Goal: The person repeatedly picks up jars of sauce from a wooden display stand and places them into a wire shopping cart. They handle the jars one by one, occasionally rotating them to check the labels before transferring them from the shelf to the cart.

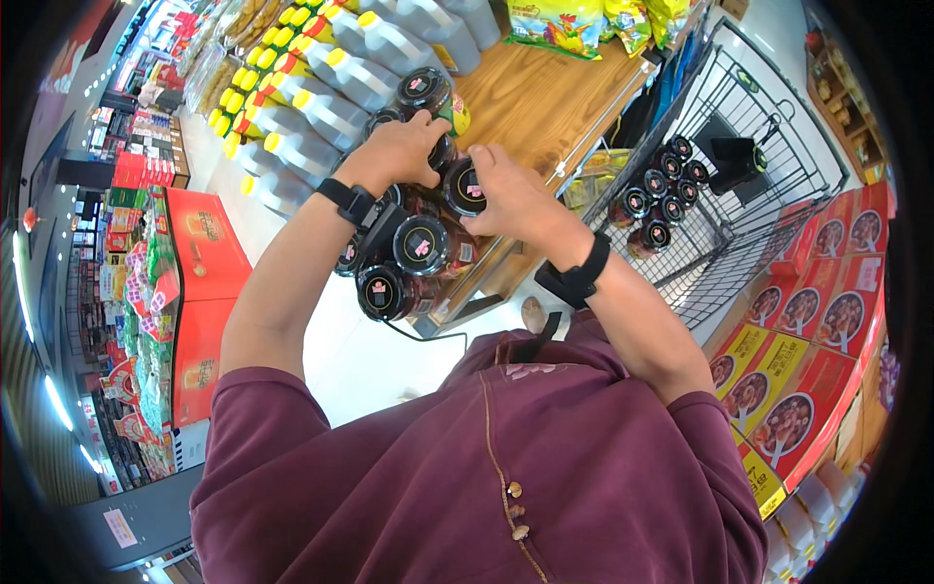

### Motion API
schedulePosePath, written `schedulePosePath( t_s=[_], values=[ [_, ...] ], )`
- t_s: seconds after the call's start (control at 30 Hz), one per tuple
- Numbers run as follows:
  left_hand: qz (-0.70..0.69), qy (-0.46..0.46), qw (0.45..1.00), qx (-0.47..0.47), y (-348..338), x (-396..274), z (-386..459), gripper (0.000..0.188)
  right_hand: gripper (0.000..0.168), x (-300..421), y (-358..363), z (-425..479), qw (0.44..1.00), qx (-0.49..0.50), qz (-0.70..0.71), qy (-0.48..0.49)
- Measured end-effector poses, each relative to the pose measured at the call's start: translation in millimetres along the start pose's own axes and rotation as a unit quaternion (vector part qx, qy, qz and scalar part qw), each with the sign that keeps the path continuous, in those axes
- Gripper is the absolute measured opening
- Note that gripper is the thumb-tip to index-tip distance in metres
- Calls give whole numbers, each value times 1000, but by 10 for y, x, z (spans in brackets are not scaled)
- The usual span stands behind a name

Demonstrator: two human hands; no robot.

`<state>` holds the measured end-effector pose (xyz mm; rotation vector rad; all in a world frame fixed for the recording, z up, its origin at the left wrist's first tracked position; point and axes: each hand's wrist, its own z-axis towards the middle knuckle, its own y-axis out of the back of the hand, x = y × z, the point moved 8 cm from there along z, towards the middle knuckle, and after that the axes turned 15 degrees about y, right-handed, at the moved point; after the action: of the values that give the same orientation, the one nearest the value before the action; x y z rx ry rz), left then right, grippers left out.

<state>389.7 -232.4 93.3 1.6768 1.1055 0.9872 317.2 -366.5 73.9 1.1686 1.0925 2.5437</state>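
My left hand point(398, 153) is over a group of glass jars with black lids, its thumb and fingers around a dark-lidded jar point(442, 155) that is partly hidden. Close beside it, my right hand point(514, 193) grips another black-lidded jar point(464, 188) by its side. Toward me stand a large-lidded jar point(421, 246) and a lower jar point(384, 290) at the corner of a wooden display table point(533, 80). Beyond my left fingers is a jar with a yellow-green label point(423, 89). Each wrist wears a black strap with a small device.
A metal shopping cart point(759, 62) to the right holds several black-lidded jars point(655, 182). Rows of yellow-capped plastic jugs point(328, 109) stand left of the table. Bagged goods point(558, 25) lie at its far end. Red cartons point(803, 365) are stacked at right, a red display point(208, 292) at left.
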Motion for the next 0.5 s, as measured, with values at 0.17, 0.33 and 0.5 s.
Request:
schedulePosePath(
  t_s=[0.17,0.33,0.5],
  values=[
    [-88,11,996,8,94,46,-53,75,83,-139,577,-151,989,-86,98,-67],
    [-152,31,988,0,450,95,-132,76,74,-400,1016,-411,956,-132,206,-161],
    [-225,-31,971,-74,871,31,-207,75,85,-467,1391,-817,938,-157,219,-219]
  ],
)
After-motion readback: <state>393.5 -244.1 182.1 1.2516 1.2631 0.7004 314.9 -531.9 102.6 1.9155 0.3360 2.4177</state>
